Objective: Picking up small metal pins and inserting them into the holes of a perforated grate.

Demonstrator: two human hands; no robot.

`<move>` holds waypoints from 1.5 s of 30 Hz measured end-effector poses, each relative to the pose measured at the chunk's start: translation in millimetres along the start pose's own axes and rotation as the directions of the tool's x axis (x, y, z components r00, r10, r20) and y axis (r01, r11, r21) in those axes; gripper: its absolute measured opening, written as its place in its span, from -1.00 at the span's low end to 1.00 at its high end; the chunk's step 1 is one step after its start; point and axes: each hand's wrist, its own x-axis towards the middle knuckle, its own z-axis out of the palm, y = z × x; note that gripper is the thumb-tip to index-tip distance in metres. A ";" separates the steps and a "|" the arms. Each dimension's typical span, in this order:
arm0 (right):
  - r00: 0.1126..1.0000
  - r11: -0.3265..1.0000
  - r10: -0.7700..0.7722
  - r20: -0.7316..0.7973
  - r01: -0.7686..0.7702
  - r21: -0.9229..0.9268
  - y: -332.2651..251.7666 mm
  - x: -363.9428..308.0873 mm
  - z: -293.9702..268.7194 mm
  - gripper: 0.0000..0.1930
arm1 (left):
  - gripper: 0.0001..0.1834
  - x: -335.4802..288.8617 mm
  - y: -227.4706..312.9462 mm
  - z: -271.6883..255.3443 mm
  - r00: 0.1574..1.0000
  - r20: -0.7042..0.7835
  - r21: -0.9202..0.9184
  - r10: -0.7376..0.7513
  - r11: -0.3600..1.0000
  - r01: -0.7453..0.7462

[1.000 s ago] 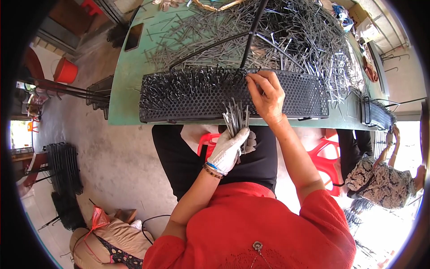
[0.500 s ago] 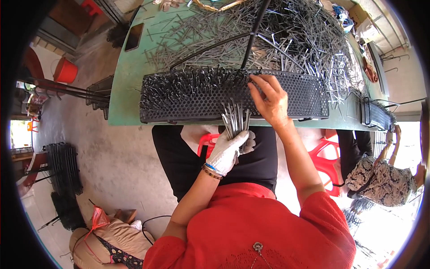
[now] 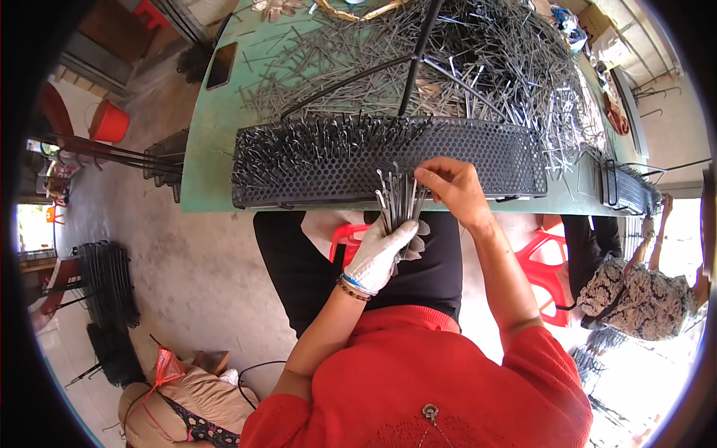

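Observation:
My left hand (image 3: 381, 257), in a white knit glove, is wrapped round a bundle of thin grey metal rods (image 3: 398, 196) with small knobbed or bent ends pointing up. My bare right hand (image 3: 457, 190) reaches in from the right, thumb and forefinger pinched at the top of a rod at the bundle's right side. Just beyond both hands stands a long black perforated metal rack (image 3: 478, 157). Similar dark rods (image 3: 314, 145) stick out of its holes over the left and upper part; the holes at the right are bare.
A large heap of loose rods (image 3: 515, 67) covers much of the green table (image 3: 213, 142) behind the rack. Black bars (image 3: 411, 82) rise over it. A phone (image 3: 222, 65) lies at far left. Another person (image 3: 635, 299) works at the right near a second rack (image 3: 631, 187).
My right hand has come back from the rack's upper holes to the top of the bundle. The left hand stays nearly in place, the rods shifted slightly right.

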 end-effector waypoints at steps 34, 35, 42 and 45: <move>0.754 0.743 -0.621 -0.214 0.479 -0.468 -6.7 32.4 14.1 -0.89 | -0.76 3.4 -3.1 -5.7 0.998 -0.067 -0.031 -0.001 1.000 -0.001; 0.754 0.742 -0.622 -0.212 0.481 -0.467 -4.8 33.2 14.3 -0.89 | -0.76 4.1 -3.2 -6.0 0.998 -0.069 -0.032 0.001 0.999 -0.003; 0.751 0.671 -0.642 -0.153 0.455 -0.586 -14.1 25.0 8.0 -0.82 | -0.74 2.5 -1.6 -6.1 0.997 -0.081 -0.068 -0.001 0.998 -0.005; 0.950 0.876 -0.306 -0.058 0.257 -0.409 -22.0 6.3 4.8 -0.81 | -0.73 0.9 -1.5 -8.0 0.996 -0.078 -0.097 0.039 0.994 -0.046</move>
